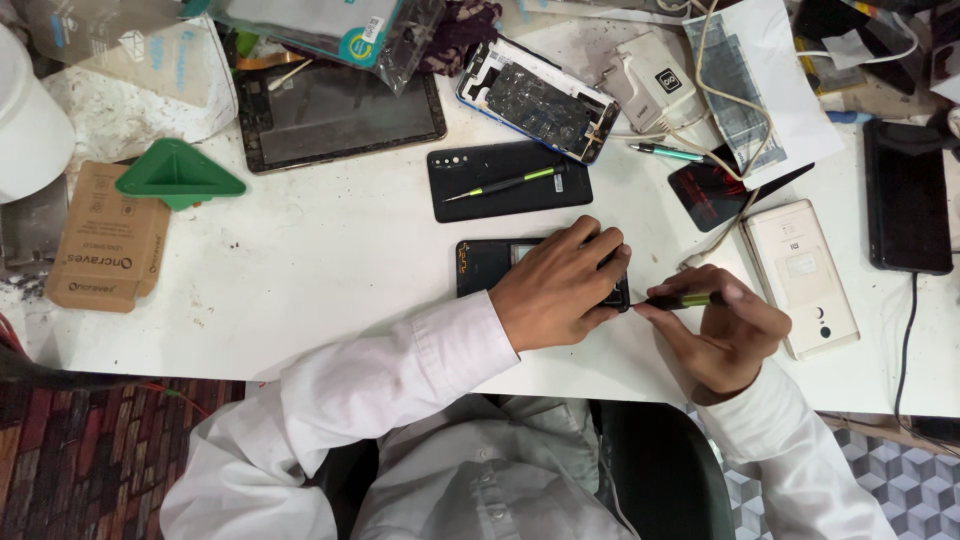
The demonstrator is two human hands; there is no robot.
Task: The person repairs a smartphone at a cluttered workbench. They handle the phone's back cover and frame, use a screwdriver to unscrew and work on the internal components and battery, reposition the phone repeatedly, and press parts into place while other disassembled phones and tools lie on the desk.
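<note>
Fingers of the left hand (556, 285) press flat on the opened black phone (487, 266) near the table's (330, 260) front edge, while the right hand (722, 330) pinches a green-handled screwdriver (678, 300) at its right end. A slip could gouge the phone or flick a screw off the edge. Open room lies left; a white phone (803, 275) crowds the right.

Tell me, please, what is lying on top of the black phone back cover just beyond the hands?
A slim screwdriver with a green-and-black handle lies along the black back cover, tip pointing left. Nothing else rests on it. Whatever is under the cover is hidden against the white table.
</note>
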